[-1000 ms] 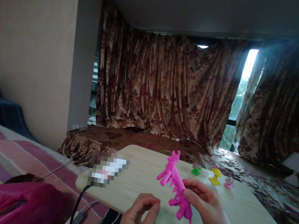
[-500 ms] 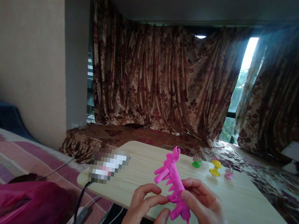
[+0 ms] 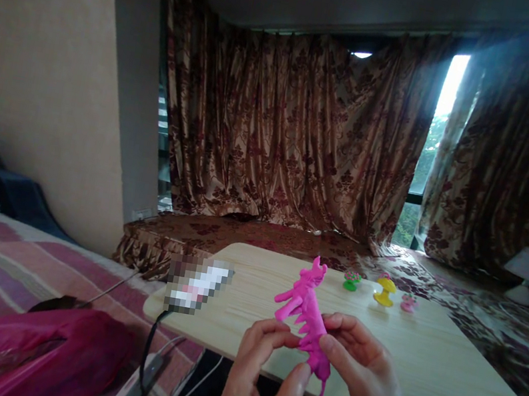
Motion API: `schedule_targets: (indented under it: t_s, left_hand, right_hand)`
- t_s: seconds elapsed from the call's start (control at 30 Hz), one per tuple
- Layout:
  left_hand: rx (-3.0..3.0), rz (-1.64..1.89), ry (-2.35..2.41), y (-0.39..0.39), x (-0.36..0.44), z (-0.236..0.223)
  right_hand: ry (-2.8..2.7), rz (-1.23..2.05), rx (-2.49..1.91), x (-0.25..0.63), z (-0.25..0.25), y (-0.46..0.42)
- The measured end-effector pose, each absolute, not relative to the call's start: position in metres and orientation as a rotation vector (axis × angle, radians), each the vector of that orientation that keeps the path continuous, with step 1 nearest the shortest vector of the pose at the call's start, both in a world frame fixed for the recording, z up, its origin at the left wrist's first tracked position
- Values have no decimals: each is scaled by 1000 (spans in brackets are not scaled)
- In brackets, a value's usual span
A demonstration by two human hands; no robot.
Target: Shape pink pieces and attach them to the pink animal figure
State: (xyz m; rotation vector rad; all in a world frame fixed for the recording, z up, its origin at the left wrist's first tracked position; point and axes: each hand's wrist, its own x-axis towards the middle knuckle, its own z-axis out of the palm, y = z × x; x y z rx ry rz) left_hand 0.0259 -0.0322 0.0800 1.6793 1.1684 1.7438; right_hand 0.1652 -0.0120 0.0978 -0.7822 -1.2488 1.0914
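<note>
A bright pink clay animal figure is held tilted above the near edge of the table, head up, thin tail hanging down. It has ears, legs pointing left and a row of small spikes along its underside. My right hand pinches its body between thumb and fingers from the right. At its lower end, my left hand has thumb and fingers closed on a hind leg, whose shape is mostly hidden.
Small mushroom-like clay pieces stand at the table's far side: green, yellow and pink. A blurred-out device with a black cable lies at the table's left. A magenta bag rests on the striped bed.
The left thumb and fingers have closed onto the figure's hind leg, covering it. The figure's lower end has turned slightly. The view has shifted a little.
</note>
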Motion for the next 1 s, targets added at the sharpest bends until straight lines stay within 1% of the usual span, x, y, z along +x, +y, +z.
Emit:
schedule_targets:
  t_s: [0.3,0.47,0.77,1.0]
  left_hand:
    - [2004,1858,1365,-30,29,79]
    - [2094,1912,1354,-29,27,78]
    - [2102,1922,1427,-25,27,78]
    - [2198,1832,1452,-24,21,78]
  right_hand:
    - [-1229,1129,-667,160,86,-13]
    - [-1228,1128,-634,159,79,-11]
    - [-1244,1133,-630,157,77,-13]
    - [-1231,1139,-627,153,74,-12]
